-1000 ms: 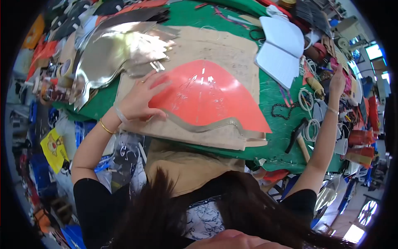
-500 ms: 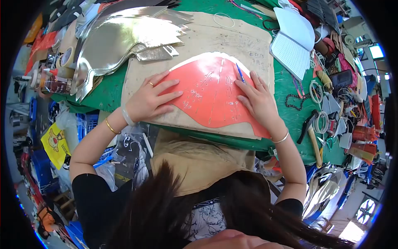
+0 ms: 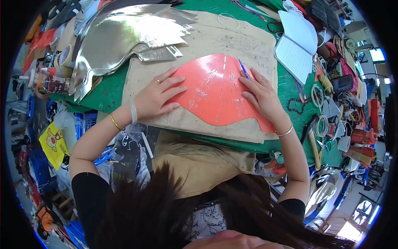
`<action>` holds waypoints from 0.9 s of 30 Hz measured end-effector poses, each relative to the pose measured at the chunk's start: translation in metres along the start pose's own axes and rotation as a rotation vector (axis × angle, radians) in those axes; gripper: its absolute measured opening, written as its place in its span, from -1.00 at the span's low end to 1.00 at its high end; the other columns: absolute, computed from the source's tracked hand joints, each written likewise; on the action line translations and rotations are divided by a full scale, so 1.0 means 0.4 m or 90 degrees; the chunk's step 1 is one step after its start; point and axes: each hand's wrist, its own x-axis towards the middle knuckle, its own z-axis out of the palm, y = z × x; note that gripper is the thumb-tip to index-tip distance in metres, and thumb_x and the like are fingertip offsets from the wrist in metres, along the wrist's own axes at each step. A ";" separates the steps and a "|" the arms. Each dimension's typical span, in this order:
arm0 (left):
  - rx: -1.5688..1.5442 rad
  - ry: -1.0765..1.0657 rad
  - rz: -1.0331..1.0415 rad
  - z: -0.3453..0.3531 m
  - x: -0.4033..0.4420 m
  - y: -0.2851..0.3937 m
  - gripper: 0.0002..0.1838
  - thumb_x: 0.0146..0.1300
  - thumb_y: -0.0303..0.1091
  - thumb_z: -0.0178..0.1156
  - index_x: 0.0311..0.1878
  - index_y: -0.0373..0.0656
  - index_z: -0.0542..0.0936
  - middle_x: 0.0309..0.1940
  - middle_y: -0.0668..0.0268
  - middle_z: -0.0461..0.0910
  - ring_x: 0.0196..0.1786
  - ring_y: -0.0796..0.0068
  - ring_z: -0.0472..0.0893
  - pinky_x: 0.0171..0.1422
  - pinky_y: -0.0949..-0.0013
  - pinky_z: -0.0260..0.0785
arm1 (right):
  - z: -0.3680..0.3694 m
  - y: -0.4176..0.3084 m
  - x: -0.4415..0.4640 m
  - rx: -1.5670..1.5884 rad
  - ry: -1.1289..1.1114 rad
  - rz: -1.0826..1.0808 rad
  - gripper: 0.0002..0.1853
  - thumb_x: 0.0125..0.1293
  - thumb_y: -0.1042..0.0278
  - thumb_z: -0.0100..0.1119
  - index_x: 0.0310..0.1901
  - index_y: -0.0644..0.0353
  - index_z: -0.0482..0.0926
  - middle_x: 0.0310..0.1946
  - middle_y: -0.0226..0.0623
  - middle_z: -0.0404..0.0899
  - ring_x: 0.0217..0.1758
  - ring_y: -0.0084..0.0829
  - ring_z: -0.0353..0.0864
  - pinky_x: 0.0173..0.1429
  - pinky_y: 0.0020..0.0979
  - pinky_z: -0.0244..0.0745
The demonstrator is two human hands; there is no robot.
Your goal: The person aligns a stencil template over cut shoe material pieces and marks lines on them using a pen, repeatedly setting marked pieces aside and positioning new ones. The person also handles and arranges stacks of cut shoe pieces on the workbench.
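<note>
A curved red template sheet [image 3: 215,93] with slits and small holes lies flat on a tan board [image 3: 244,41]. Fingers spread, my left hand [image 3: 159,93] rests palm down on the template's left edge. At its right side my right hand [image 3: 263,97] presses on the sheet, with a blue pen [image 3: 243,68] held between the fingers, its tip at the upper right edge of the template. Shiny gold sheets [image 3: 124,37] are stacked just beyond my left hand, overlapping the board's upper left.
An open notebook [image 3: 295,45] lies right of the board on green cloth [image 3: 286,79]. Nearby are a hammer [image 3: 314,145], coiled white cord [image 3: 320,124], a dark chain [image 3: 296,106] and a phone [image 3: 342,83]. Tape rolls [image 3: 65,56] and a jar [image 3: 54,85] stand at the left.
My right hand has come from the clutter at the right onto the template, now with the blue pen. The gray-edged piece under the template no longer shows. My left hand stays on the sheet.
</note>
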 end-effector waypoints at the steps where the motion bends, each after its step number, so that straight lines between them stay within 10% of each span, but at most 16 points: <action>1: -0.006 0.003 -0.004 0.003 -0.001 0.000 -0.51 0.17 -0.26 0.26 0.18 -0.11 0.47 0.32 0.16 0.29 0.46 -0.02 0.14 0.42 0.04 0.12 | 0.001 0.001 0.000 0.002 0.004 -0.003 -0.56 0.30 0.19 0.16 0.18 0.11 0.48 0.23 -0.14 0.43 0.41 -0.10 0.24 0.42 -0.14 0.17; 15: 0.019 0.012 0.016 0.021 -0.004 -0.015 -0.63 0.18 -0.29 0.24 0.08 -0.07 0.54 0.32 0.16 0.31 0.45 -0.01 0.16 0.41 0.05 0.14 | 0.009 0.012 -0.004 0.013 -0.007 0.007 -0.54 0.31 0.24 0.13 0.22 0.12 0.43 0.29 -0.15 0.35 0.43 -0.07 0.20 0.44 -0.15 0.14; 21: 0.010 0.007 -0.002 0.016 -0.003 -0.002 -0.60 0.15 -0.35 0.26 0.10 -0.08 0.54 0.33 0.17 0.29 0.46 0.01 0.15 0.44 0.07 0.12 | -0.026 -0.032 -0.002 0.276 0.272 0.088 -0.69 0.33 0.31 0.15 0.05 0.24 0.55 -0.14 -0.08 0.65 -0.05 -0.18 0.65 0.01 -0.36 0.55; 27: 0.006 0.006 0.001 0.010 0.001 -0.002 -0.57 0.11 -0.39 0.28 0.10 -0.09 0.54 0.32 0.16 0.31 0.46 0.01 0.14 0.45 0.08 0.11 | -0.053 -0.094 -0.041 0.316 0.289 0.173 -0.84 0.30 0.35 0.21 -0.28 0.29 0.62 -0.53 -0.25 0.62 -0.57 -0.54 0.53 -0.41 -0.56 0.44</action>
